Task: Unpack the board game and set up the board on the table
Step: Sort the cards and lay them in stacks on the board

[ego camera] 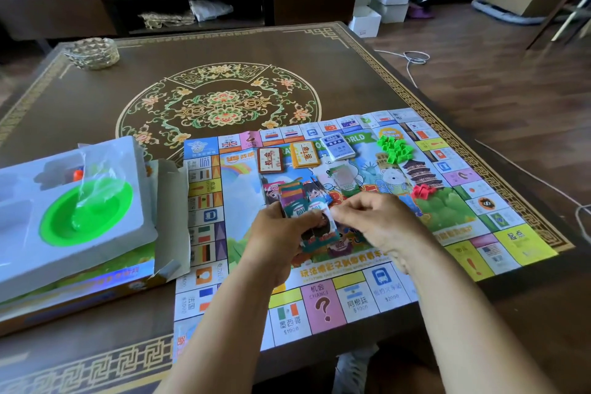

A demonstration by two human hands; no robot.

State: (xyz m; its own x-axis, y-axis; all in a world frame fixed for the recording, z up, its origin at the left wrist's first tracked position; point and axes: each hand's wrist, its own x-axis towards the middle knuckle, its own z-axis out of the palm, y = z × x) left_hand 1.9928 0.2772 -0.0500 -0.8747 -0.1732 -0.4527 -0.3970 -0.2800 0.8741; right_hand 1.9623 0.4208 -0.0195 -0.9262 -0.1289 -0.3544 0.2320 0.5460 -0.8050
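Observation:
The paper game board (367, 297) lies unfolded on the near right of the table (224, 51), its near edge hanging over the table's front. My left hand (275, 243) grips a stack of play-money notes (307, 211) above the board's middle. My right hand (377, 221) pinches the top note of that stack. On the board lie three card decks: a brown one (270, 160), an orange one (305, 154) and a blue-white one (338, 146). A pile of green houses (394, 146) and a few red pieces (422, 191) sit to the right.
The open game box (80, 291) stands at the left, with a white plastic tray (121, 233) holding a green dish (86, 213) under clear film. A woven coaster stack (92, 53) sits at the far left corner. Cables lie on the floor at the right.

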